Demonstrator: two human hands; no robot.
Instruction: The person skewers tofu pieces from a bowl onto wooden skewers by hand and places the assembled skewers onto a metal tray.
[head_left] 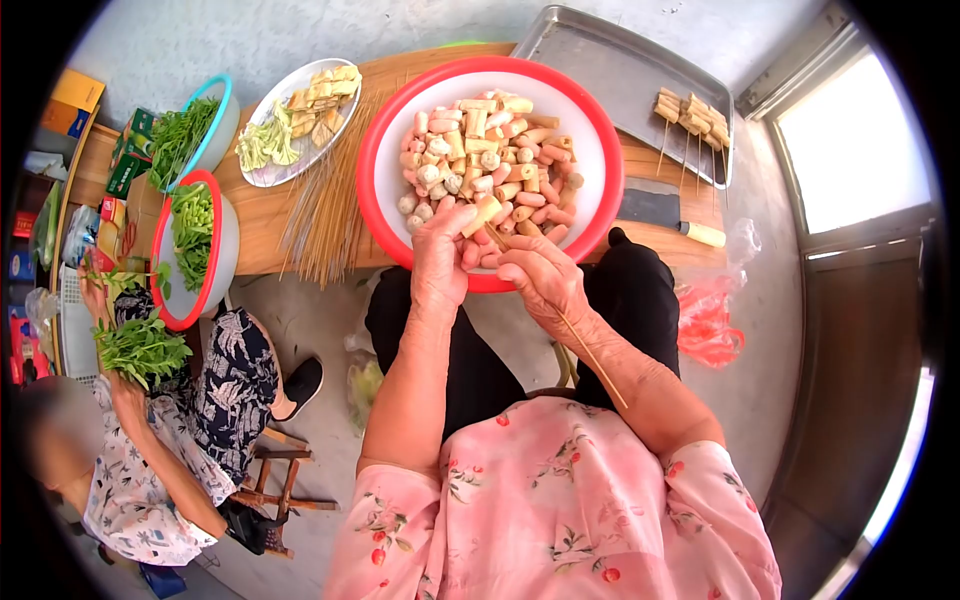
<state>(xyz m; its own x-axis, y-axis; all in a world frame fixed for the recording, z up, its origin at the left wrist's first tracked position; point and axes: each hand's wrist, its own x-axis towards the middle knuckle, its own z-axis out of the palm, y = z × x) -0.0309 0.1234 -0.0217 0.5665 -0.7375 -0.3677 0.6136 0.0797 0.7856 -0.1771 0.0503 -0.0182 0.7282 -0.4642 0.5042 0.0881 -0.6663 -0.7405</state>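
Over the round, red-rimmed white basin, my left grip clamps a pale-yellow cylindrical food piece, seemingly to steady it, while my right grip pinches a thin brown wooden skewer, apparently angled so its tip faces that piece.

A pale blue wall rises beyond the left hand and right hand, backing a wood-grained desk just ahead of both. White light glares through a window-like opening well to the right hand's right, above a dark brown panel. Grey floor stretches below; a wooden stool stands off to the left hand's left, with crowded shelving farther out.
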